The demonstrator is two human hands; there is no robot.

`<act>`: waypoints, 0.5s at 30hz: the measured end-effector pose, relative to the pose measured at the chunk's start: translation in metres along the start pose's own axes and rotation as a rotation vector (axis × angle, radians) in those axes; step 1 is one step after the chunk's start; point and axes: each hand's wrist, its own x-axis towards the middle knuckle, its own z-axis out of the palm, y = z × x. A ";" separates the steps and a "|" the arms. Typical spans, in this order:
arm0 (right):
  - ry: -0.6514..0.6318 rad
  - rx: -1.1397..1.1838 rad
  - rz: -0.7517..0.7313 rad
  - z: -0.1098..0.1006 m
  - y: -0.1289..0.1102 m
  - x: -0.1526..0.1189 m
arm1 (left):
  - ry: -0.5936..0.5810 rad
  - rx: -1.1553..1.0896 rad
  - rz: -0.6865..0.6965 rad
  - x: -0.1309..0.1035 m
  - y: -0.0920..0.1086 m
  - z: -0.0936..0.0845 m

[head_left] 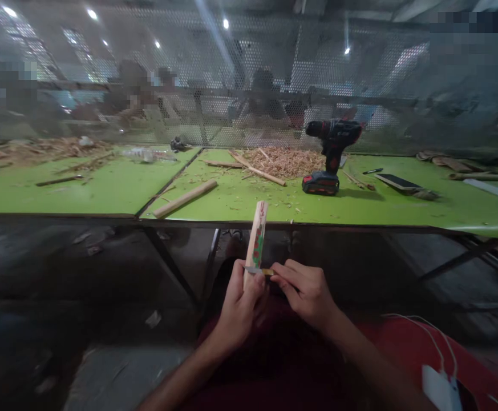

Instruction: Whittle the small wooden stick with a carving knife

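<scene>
My left hand (pixel 245 299) is wrapped round the lower end of a pale wooden stick (pixel 252 245), which points up and away from me with green and red marks on its face. In my right hand (pixel 306 288) is a small knife (pixel 261 271), its grey blade lying across the stick just above my left thumb. A yellowish part of the knife shows by my right fingertips; the rest of its handle is hidden in the hand. Both hands are over my lap, in front of the table edge.
On the green table (pixel 240 202) stand a cordless drill (pixel 332 154), a heap of wood shavings (pixel 289 161), a wooden rod (pixel 185 198) and a phone (pixel 398 182). Behind is a perforated metal screen (pixel 231 108) with people beyond. A white power bank (pixel 439 388) with cables lies at lower right.
</scene>
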 end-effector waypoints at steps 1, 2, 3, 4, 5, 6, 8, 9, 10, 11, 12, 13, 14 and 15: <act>0.005 -0.013 -0.015 0.000 0.001 0.001 | -0.004 -0.001 0.005 0.000 -0.001 -0.001; 0.007 -0.028 -0.026 0.000 0.003 0.002 | -0.005 0.003 0.012 0.000 -0.001 -0.002; 0.005 -0.044 -0.033 0.000 0.004 0.003 | -0.004 0.010 0.019 0.000 -0.002 -0.003; -0.001 -0.059 -0.037 -0.001 0.005 0.004 | -0.004 0.019 0.024 0.001 -0.002 -0.003; -0.009 -0.070 -0.041 -0.001 0.006 0.005 | -0.004 0.028 0.028 0.001 -0.003 -0.004; -0.018 -0.080 -0.046 -0.002 0.007 0.006 | -0.007 0.036 0.030 0.001 -0.003 -0.005; -0.023 -0.099 -0.065 -0.002 0.008 0.009 | -0.012 0.052 0.032 0.001 -0.003 -0.007; -0.024 -0.110 -0.077 -0.003 0.009 0.010 | -0.011 0.058 0.034 0.000 -0.003 -0.007; -0.021 -0.124 -0.086 -0.003 0.009 0.011 | -0.008 0.062 0.035 0.000 -0.003 -0.008; -0.020 -0.137 -0.093 -0.003 0.009 0.012 | -0.007 0.065 0.031 0.000 -0.003 -0.009; -0.019 -0.150 -0.096 -0.003 0.010 0.012 | -0.011 0.066 0.022 -0.001 -0.003 -0.009; -0.018 -0.160 -0.097 -0.003 0.010 0.013 | -0.019 0.064 0.010 -0.001 -0.002 -0.010; -0.018 -0.165 -0.096 -0.004 0.010 0.014 | -0.031 0.062 -0.006 -0.002 -0.001 -0.010; -0.019 -0.168 -0.097 -0.004 0.011 0.014 | -0.038 0.061 -0.017 -0.002 -0.001 -0.010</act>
